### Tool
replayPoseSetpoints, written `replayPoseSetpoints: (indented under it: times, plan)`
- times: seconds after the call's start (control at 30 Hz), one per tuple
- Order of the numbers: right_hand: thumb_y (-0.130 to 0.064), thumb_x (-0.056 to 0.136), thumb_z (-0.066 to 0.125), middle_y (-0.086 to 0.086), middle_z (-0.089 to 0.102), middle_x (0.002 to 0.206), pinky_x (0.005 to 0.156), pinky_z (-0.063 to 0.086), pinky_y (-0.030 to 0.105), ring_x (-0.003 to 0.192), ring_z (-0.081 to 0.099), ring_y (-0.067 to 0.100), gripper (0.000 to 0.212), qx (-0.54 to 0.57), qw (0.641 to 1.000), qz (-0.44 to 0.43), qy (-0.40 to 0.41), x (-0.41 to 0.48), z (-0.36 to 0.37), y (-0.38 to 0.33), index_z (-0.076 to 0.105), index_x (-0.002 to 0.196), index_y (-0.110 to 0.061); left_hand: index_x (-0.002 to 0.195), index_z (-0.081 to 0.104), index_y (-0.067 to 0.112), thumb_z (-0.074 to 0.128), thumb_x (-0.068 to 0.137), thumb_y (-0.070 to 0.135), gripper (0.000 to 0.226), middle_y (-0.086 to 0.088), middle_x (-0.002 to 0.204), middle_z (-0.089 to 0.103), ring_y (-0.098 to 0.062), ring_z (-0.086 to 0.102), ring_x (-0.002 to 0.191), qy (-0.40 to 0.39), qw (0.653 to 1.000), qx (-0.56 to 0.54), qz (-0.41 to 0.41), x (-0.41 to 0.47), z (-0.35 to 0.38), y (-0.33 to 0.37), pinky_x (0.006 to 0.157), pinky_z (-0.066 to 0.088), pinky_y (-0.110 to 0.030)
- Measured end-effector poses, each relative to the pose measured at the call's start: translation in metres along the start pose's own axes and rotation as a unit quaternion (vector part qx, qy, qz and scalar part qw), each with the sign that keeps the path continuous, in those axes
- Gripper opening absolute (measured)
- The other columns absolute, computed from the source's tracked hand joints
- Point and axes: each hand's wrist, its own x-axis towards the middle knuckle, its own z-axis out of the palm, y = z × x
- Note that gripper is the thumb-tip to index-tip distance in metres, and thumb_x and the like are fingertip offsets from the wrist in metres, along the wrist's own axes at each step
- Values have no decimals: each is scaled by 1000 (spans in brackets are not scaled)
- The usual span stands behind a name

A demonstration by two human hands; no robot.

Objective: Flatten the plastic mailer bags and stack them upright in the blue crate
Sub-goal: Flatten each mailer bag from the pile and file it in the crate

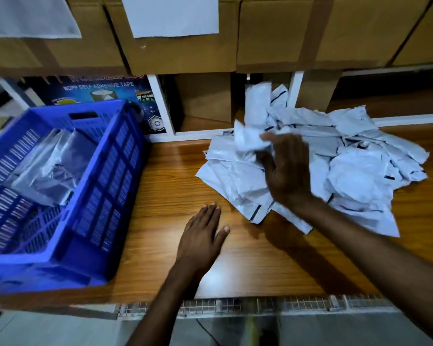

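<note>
"BOPP SELF ADHESIVE TAPE" in white on the dark blue tape box (98, 96) behind the crate (60, 258)

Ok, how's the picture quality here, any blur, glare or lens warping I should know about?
Head view: the right hand and the mailer bag it grips are motion-blurred; the blue crate is soft too; glare patches sit on the wooden table; the wide-angle lens tilts the cardboard boxes outward.

The single head-worn camera looks forward and steeply down, close over the brown wood-grain surface (175, 176), facing stacked brown cardboard boxes (185, 46).
</note>
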Motion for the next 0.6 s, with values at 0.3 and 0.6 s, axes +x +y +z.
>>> replayPoseSetpoints:
  times: [0.3, 0.6]
  plan:
    - [-45, 101, 53, 7, 56, 131, 90, 45, 45, 114, 55, 29, 44, 0, 967, -5, -254, -144, 34, -139, 56, 139, -22, 141, 55, 29, 34, 109, 33, 38, 1, 148, 57, -17, 51, 136, 167, 964, -198, -63, -68, -32, -84, 115, 39, -37]
    - [-62, 104, 8, -6, 22, 167, 125, 14, 39, 155, 8, 9, 68, 44, 907, 111, -404, -141, 46, -138, 27, 160, -27, 129, 65, 31, 66, 94, 18, 37, 12, 126, 63, -11, 61, 116, 218, 918, -317, -95, -75, -39, -86, 98, 52, -41]
